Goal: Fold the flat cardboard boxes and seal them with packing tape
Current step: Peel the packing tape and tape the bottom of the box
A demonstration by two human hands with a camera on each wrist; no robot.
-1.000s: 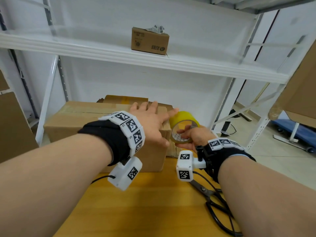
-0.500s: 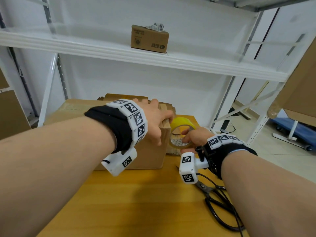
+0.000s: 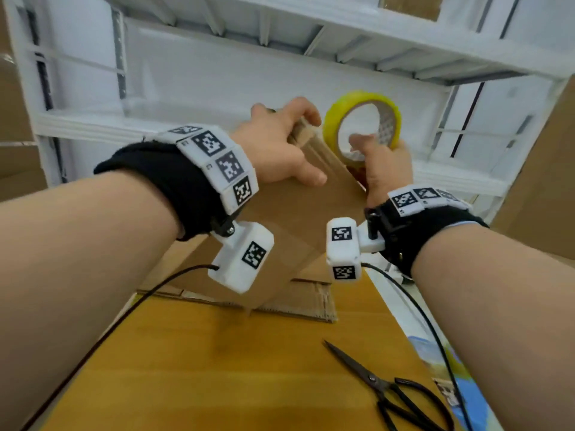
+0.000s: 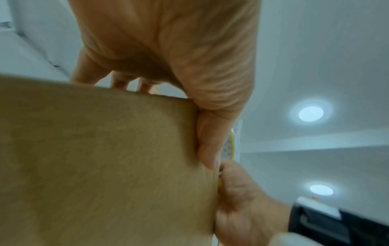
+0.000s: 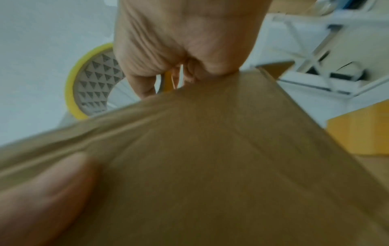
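Observation:
The brown cardboard box (image 3: 280,219) is tilted up off the table, one corner pointing down. My left hand (image 3: 289,147) grips its top edge, fingers over the far side and thumb (image 4: 208,146) along the near face (image 4: 105,158). My right hand (image 3: 376,150) holds the yellow packing tape roll (image 3: 361,101) against the box's right edge, thumb through the core. In the right wrist view the tape roll (image 5: 92,79) shows behind the box (image 5: 210,158) and past my right hand (image 5: 185,41). Clear tape runs down the box face.
A flat cardboard sheet (image 3: 305,300) lies on the wooden table (image 3: 217,368) under the raised box. Black scissors (image 3: 389,384) lie at the front right. White shelving (image 3: 435,175) stands close behind, and large cardboard (image 3: 544,188) leans at the right.
The box, which stood on the table, has been lifted and tipped up. Both hands have risen with it, the tape roll staying at its right edge.

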